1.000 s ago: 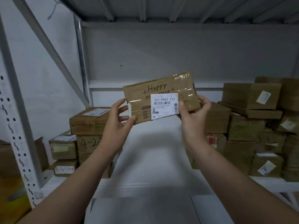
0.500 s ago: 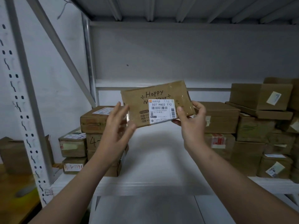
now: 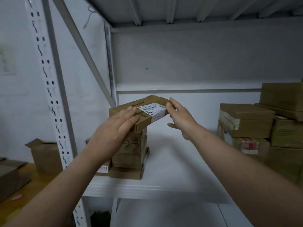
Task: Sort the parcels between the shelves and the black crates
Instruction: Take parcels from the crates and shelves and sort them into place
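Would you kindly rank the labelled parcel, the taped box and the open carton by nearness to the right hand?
1. labelled parcel, at the right hand.
2. taped box, on the right.
3. open carton, far left.

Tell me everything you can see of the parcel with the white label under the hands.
The parcel is a flat brown cardboard box with "Happy" handwritten on top and a white barcode label folded over its near edge. It lies label up on a stack of boxes at the left of the white shelf, its right end overhanging. The left hand rests flat on its top; the right hand touches its right end.
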